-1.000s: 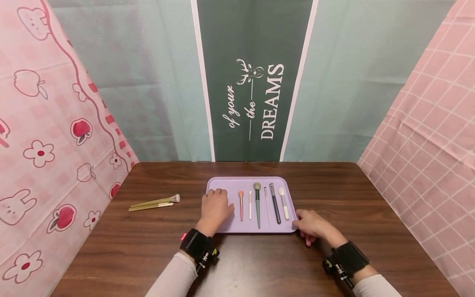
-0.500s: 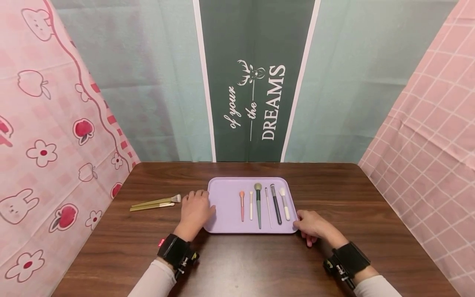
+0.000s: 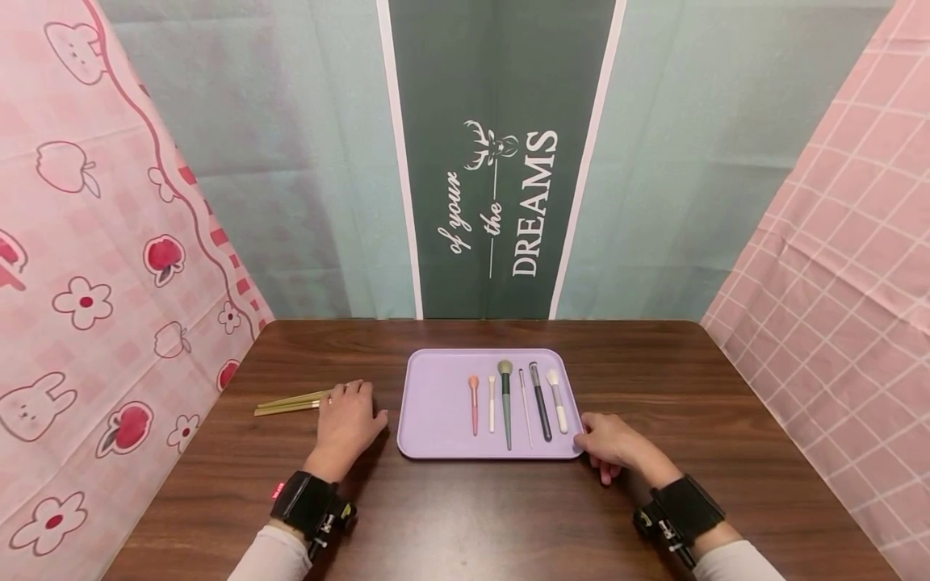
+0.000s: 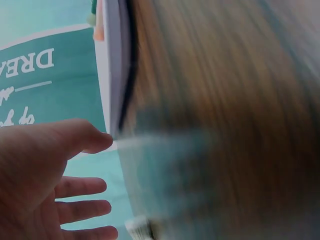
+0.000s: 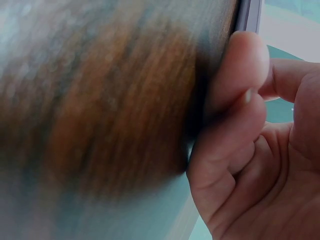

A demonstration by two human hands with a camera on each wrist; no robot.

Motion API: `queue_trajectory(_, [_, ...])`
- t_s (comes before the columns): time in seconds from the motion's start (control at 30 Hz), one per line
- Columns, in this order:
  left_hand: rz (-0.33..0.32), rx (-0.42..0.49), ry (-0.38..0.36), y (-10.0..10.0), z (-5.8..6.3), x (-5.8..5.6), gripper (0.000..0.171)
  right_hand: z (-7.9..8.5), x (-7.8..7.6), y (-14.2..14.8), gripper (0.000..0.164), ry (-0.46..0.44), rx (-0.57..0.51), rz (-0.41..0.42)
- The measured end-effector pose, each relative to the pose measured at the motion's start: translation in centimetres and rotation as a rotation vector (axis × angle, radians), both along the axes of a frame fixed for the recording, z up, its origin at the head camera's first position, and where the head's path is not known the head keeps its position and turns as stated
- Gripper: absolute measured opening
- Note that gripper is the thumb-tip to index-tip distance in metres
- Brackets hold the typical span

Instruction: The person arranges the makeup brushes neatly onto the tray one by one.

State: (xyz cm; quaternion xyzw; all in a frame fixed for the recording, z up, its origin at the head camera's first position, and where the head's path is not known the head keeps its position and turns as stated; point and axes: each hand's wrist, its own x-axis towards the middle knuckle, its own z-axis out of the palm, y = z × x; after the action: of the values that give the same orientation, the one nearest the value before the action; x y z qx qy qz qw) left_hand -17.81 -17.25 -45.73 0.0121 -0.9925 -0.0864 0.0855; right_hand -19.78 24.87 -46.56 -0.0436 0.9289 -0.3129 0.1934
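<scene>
A: What is the left hand point(image 3: 347, 420) doing?
B: It is over the far ends of two gold brushes point(image 3: 289, 403), fingers loosely extended and apart, with nothing clasped. I can't tell whether it touches them; it hides their heads from above.

A: And the right hand point(image 3: 612, 442)?
B: Its fingers are curled, and it grips the near right corner of the purple tray point(image 3: 436, 403).

A: Where are the gold brushes, then?
B: On the counter point(image 3: 465, 524), left of the tray and well apart from it, handles pointing left.

A: What does the tray carry?
B: Six more brushes in a row toward its right side: peach point(image 3: 475, 410), small cream point(image 3: 491, 407), green point(image 3: 506, 407), a thin one point(image 3: 525, 407), black point(image 3: 541, 407) and white point(image 3: 559, 411). All lie with their heads toward the far edge.

A: Beyond that?
B: A green cloth point(image 3: 501, 73) with white lettering hangs behind the counter, and pink cloths point(image 3: 850, 266) hang on both sides.
</scene>
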Motion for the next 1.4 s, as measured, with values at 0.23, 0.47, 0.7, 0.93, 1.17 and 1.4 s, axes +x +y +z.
queue_trajectory(0.23, [0.039,0.028,-0.006,-2.8,-0.1,0.8,0.057,0.0,-0.1,0.1,0.010,-0.002,0.000,0.000])
queue_trajectory(0.47, [0.054,0.045,0.002,-5.1,-0.1,1.6,0.050,0.0,-0.1,0.1,0.011,0.002,0.002,0.001])
queue_trajectory(0.7, [0.068,0.042,-0.003,-7.0,-0.3,1.7,0.051,0.0,0.0,0.1,0.009,0.001,-0.004,-0.004])
queue_trajectory(0.93, [0.087,0.037,-0.015,-8.8,-0.6,1.8,0.047,-0.1,0.0,0.1,0.009,0.004,-0.006,-0.004])
queue_trajectory(1.17, [0.098,0.039,-0.027,-10.1,-0.9,1.9,0.046,0.0,0.0,0.1,0.009,0.004,-0.004,-0.003])
queue_trajectory(1.4, [0.101,0.038,-0.043,-10.7,-0.9,2.0,0.047,-0.2,0.0,0.2,0.010,0.005,0.001,-0.003])
